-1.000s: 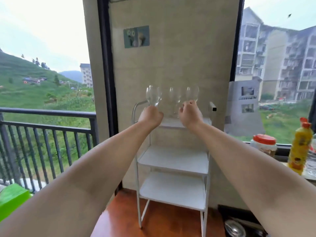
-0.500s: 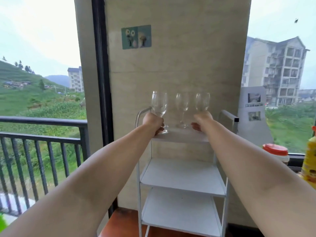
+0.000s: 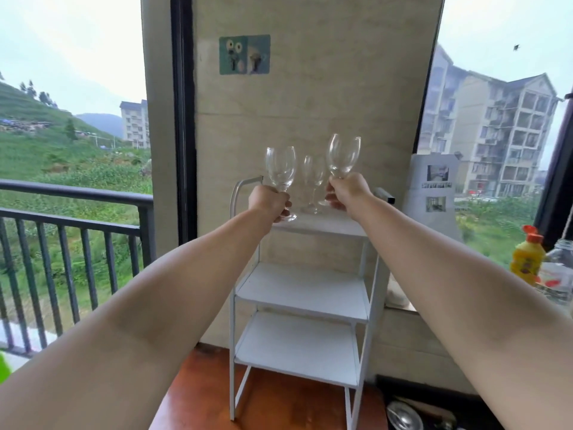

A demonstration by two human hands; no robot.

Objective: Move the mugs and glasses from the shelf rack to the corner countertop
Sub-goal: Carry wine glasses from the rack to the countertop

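Two wine glasses pinched by the stems: left glass (image 3: 280, 169) in left hand (image 3: 269, 202), foot near top shelf (image 3: 322, 225); right glass (image 3: 343, 156) lifted by right hand (image 3: 347, 192). Risk of clipping middle glass (image 3: 313, 184) between them, toppling it.

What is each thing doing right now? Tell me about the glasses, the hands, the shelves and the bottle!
Left hand: grips the left glass's stem.
Left glass: upright, empty, foot near the top shelf.
Right hand: grips the right glass's stem.
Right glass: upright, empty, raised highest.
Middle glass: standing on the top shelf, empty, untouched.
Shelf rack: lower two shelves bare.
Yellow bottle: upright, capped.
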